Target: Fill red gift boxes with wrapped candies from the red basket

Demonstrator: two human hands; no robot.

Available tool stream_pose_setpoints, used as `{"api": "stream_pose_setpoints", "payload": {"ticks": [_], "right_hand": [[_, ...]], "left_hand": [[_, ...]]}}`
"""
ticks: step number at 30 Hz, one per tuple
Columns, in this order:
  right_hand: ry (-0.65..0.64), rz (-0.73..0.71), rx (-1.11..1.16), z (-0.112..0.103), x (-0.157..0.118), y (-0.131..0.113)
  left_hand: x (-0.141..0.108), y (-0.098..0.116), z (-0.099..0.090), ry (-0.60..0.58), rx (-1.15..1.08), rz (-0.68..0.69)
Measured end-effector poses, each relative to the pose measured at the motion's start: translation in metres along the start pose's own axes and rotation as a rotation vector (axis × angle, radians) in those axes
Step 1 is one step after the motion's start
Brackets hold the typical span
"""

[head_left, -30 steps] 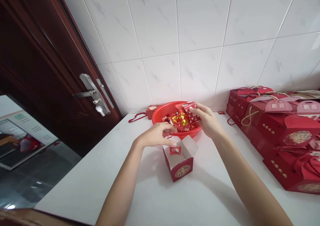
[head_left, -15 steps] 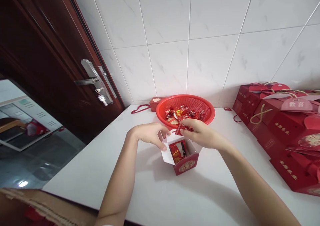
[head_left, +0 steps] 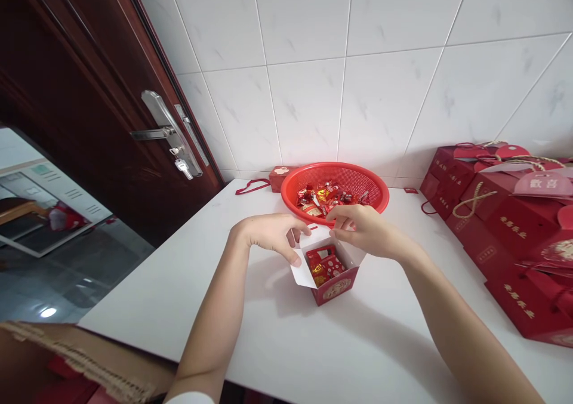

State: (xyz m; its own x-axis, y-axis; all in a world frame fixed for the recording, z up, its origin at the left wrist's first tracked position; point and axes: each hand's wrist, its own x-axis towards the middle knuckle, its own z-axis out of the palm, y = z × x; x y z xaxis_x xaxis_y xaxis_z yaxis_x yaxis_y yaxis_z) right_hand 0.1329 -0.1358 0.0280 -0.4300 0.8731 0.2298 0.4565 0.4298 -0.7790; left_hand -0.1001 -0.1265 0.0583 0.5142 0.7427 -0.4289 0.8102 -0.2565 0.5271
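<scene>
A small red box [head_left: 336, 290] stands on the white table with its white flaps raised, and red and gold wrapped sweets [head_left: 326, 265] lie inside. My left hand [head_left: 280, 237] touches the box's left flap, thumb and fingers apart around its left corner. Over the back flap is my right hand [head_left: 358, 228], its fingers apart with nothing between them. Just behind both hands sits a red perforated basket [head_left: 380, 196] holding many wrapped sweets [head_left: 331, 198].
Several red gift boxes [head_left: 496, 231] with rope handles fill the table's right side. A small red box [head_left: 278, 180] with a ribbon stands left of the basket by the tiled wall. A cardboard box [head_left: 98, 356] is at lower left, a dark door [head_left: 102, 93] beyond.
The red packet my right hand held is now inside the box on top of the other sweets. My right hand has let go, and the view has shifted slightly.
</scene>
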Motion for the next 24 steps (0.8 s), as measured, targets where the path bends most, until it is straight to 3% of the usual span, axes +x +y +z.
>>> {"api": "stream_pose_setpoints", "payload": {"ticks": [3, 6, 11, 15, 19, 24], "right_hand": [[0.001, 0.067, -0.191, -0.017, -0.006, -0.007], [-0.065, 0.221, -0.458, -0.03, -0.013, -0.011], [-0.235, 0.327, -0.725, -0.032, -0.023, -0.016], [-0.31, 0.269, -0.67, -0.026, -0.031, -0.028], [-0.537, 0.145, -0.538, -0.021, -0.032, -0.035], [-0.698, 0.086, -0.42, -0.021, -0.025, -0.025]], "left_hand": [[0.0, 0.0, 0.0, -0.024, 0.03, 0.025], [0.0, 0.003, 0.0, -0.061, 0.076, 0.028], [-0.003, 0.008, 0.003, -0.071, 0.11, 0.074], [-0.006, 0.009, 0.006, -0.077, 0.112, 0.11], [-0.005, 0.011, 0.007, -0.1, 0.08, 0.153], [0.005, 0.023, 0.019, 0.055, 0.114, 0.077]]}}
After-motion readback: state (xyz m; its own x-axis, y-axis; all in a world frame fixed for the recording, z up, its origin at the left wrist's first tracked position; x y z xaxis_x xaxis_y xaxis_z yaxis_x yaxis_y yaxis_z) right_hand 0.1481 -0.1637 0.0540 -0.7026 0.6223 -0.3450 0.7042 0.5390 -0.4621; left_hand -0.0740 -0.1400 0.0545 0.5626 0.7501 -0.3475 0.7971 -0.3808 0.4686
